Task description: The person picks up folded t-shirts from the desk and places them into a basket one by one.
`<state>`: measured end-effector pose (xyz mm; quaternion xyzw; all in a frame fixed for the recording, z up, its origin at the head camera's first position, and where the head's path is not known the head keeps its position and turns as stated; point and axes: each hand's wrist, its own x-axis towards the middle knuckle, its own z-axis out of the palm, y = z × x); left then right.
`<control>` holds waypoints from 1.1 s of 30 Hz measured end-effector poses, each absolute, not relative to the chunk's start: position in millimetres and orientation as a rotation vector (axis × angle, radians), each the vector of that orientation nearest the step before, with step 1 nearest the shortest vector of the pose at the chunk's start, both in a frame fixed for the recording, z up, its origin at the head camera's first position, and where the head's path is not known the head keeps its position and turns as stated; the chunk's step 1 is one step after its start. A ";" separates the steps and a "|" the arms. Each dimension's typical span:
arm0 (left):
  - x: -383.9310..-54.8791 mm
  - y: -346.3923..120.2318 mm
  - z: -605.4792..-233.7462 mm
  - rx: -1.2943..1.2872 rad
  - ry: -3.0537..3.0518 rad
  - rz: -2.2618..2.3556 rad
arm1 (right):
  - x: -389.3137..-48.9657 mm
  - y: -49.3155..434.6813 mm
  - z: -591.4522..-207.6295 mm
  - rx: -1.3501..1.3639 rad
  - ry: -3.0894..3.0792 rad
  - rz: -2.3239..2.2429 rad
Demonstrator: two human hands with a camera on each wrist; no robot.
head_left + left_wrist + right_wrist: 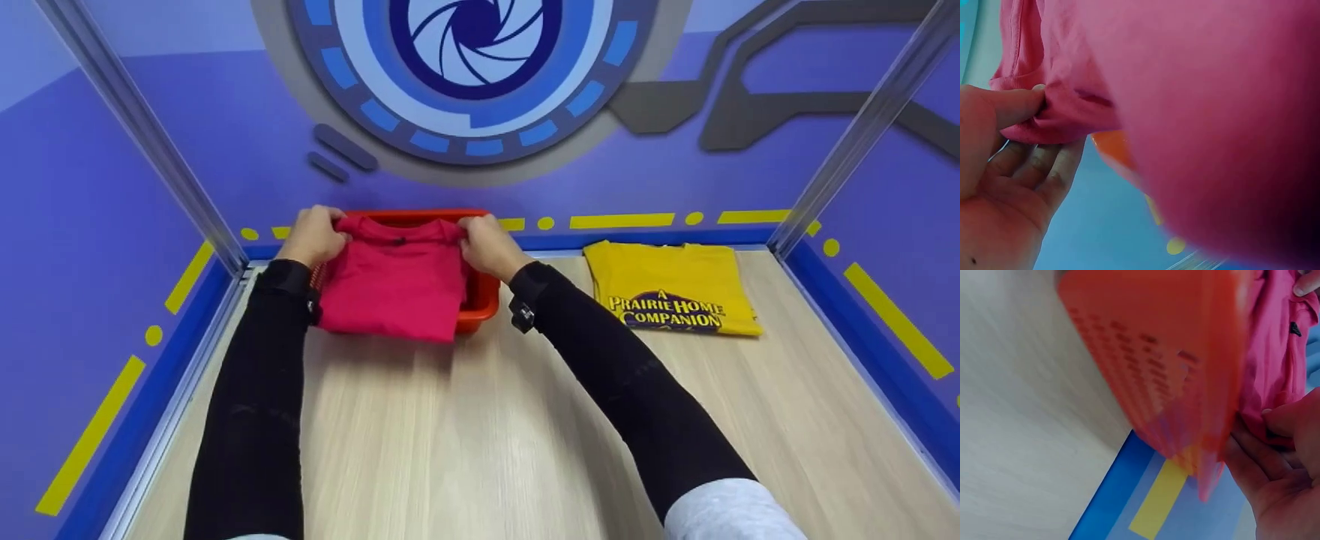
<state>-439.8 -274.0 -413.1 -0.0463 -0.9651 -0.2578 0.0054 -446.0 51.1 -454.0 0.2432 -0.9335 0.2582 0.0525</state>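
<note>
A folded pinkish-red T-shirt (397,285) hangs over an orange plastic basket (480,315), its lower part draping past the basket's near side. My left hand (313,236) pinches the shirt's upper left corner beside the collar. In the left wrist view, the thumb lies on top of the cloth with the fingers (1039,169) beneath it. The upper right corner is pinched by my right hand (489,244), close to the basket's right rim. The right wrist view shows the basket's perforated wall (1145,354) next to that hand. Much of the basket's inside is hidden by the shirt.
A folded yellow T-shirt (667,289) with printed lettering lies on the wooden table (450,435) to the right, near the back wall. Blue and purple printed panels (202,135) stand at the back and both sides, joined by metal corner posts (862,127).
</note>
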 end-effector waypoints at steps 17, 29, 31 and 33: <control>-449.3 -260.1 -428.4 -0.044 -3.075 -0.830 | -461.2 59.7 -472.9 0.749 -2.810 0.737; -453.7 -259.7 -426.8 0.024 -2.999 -0.896 | -470.1 50.9 -473.2 0.578 -2.809 0.569; -455.3 -258.9 -426.1 0.040 -2.978 -0.910 | -472.0 49.5 -472.3 0.565 -2.801 0.572; -456.7 -258.4 -425.5 0.054 -2.957 -0.916 | -473.3 47.6 -471.1 0.552 -2.798 0.579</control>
